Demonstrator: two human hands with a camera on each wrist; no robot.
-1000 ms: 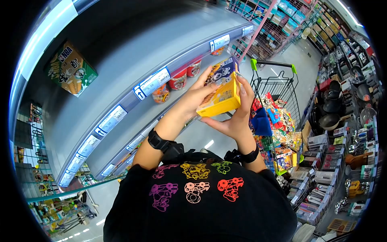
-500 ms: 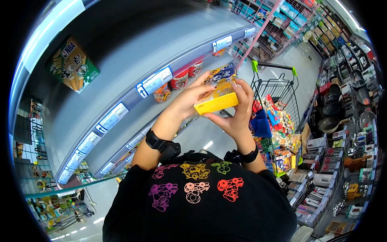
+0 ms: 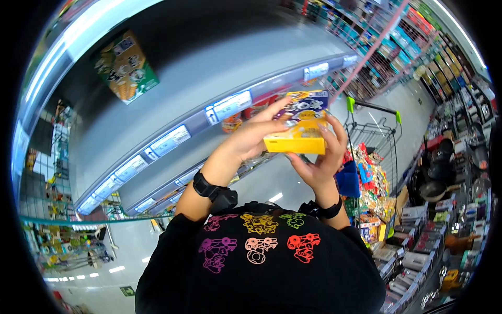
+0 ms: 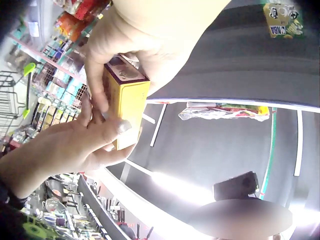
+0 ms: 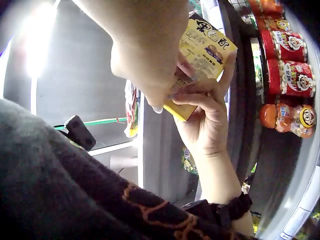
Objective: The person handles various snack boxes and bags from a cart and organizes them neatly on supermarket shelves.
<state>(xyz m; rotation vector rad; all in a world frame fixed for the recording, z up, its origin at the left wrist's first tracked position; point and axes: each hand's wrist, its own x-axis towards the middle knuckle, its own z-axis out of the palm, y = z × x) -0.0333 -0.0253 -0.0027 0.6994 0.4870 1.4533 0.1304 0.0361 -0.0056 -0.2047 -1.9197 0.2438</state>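
Note:
A yellow and dark purple snack box (image 3: 303,118) is held between both hands in front of the chest, its plain yellow end towards the body. My left hand (image 3: 256,133) grips the box's left side, thumb lying across the printed face. On the opposite side my right hand (image 3: 327,159) holds it, fingers along the edge and thumb under the near end. In the left wrist view the right thumb presses the yellow side of the box (image 4: 132,107). The right wrist view shows a printed yellow face of the box (image 5: 205,52), partly hidden behind the fingers.
A green and brown box (image 3: 128,70) stands on the grey shelf (image 3: 193,68) at the left. Red-labelled jars (image 5: 290,77) sit on a lower shelf. A shopping cart (image 3: 374,131) full of snack packets stands at the right, before racks of pans (image 3: 434,191).
The head view has swung, so the shelf and cart appear further right. The box has tilted, showing more of its purple printed face. Both hands keep hold of it.

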